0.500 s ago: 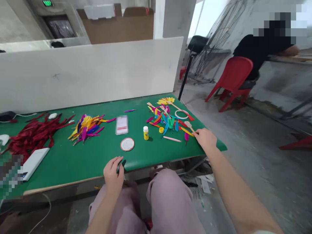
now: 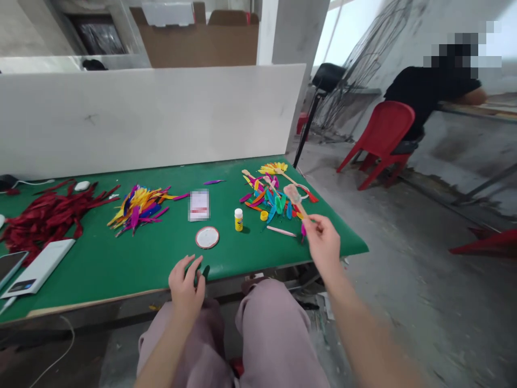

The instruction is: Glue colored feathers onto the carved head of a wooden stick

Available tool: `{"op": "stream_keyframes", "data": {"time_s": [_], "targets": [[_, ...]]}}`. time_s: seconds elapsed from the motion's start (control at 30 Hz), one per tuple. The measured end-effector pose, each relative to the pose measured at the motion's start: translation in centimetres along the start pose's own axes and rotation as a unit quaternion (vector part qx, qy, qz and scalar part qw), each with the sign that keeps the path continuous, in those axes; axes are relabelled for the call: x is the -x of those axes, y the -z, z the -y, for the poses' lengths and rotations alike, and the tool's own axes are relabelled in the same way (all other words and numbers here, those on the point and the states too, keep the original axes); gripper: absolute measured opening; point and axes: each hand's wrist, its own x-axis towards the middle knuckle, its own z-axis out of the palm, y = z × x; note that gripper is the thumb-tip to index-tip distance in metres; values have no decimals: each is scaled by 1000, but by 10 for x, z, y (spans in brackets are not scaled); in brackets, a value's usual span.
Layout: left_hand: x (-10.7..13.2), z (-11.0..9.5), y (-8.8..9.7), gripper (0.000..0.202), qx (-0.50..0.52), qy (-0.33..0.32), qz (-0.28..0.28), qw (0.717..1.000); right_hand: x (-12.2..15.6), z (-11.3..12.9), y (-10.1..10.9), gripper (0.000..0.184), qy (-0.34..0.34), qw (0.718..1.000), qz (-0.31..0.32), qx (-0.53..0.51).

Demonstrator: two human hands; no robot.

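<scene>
Between the fingers of my right hand (image 2: pixel 324 240) is a pale wooden handle with a broad flat head (image 2: pixel 293 195), raised over the table's right side. Behind it lies a heap of coloured feathers (image 2: pixel 278 202), with a yellow feather fan (image 2: pixel 273 168) on a similar handle and a white ring (image 2: pixel 304 189). My left hand (image 2: pixel 187 283) holds nothing, its fingers apart at the table's front edge. Nearest to it is a round white disc with a red rim (image 2: pixel 207 237). A small yellow bottle with a white cap (image 2: pixel 238 220), a yellow cap (image 2: pixel 264 215) and a pink pen-like stick (image 2: pixel 281 231) lie nearby.
On the green table (image 2: pixel 133 264) are a second feather pile (image 2: pixel 141 207), dark red strips (image 2: pixel 48 218), a white box (image 2: pixel 44 267) and a blurred card (image 2: pixel 199 205). A white panel (image 2: pixel 161 118) stands behind. A person (image 2: pixel 424 97) sits on a red chair (image 2: pixel 388 129).
My right hand has lifted the wooden handle off the table and moved it left and upward. The left hand stays nearly in place. The view has shifted slightly.
</scene>
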Motion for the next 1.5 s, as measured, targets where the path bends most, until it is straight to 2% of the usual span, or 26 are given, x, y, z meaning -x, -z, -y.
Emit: {"op": "stream_keyframes", "data": {"time_s": [0.07,0.13,0.2,0.23,0.3,0.4,0.5,0.6,0.73,0.93,1.23,1.5], "targets": [[-6,-19,3,27,54,28,9,998,38,28,-3,35,17,998,14,-56],[-16,-44,12,30,145,52,43,987,74,54,-5,29,6,981,29,-193],[-29,-70,23,41,266,85,92,956,103,76,-6,24,-18,962,35,-269],[-36,-82,29,47,323,97,87,937,114,84,-7,22,-30,955,49,-290],[-48,-102,40,55,395,113,43,911,129,96,-9,20,-60,942,69,-322],[-59,-118,49,64,428,146,29,892,139,105,-12,19,-75,928,100,-352],[-60,-123,52,64,474,177,30,862,141,108,-13,18,-67,925,116,-354],[-58,-126,54,59,523,191,15,831,142,108,-11,16,-57,932,106,-341],[-56,-129,56,58,548,201,8,812,147,108,-8,15,-39,941,87,-326],[-54,-128,55,59,557,215,0,803,153,104,-9,14,-11,943,86,-321],[-55,-122,51,53,534,208,-14,819,156,99,-13,16,-13,933,140,-332],[-59,-117,52,43,565,195,-43,800,154,100,-15,16,51,942,114,-313]]}}
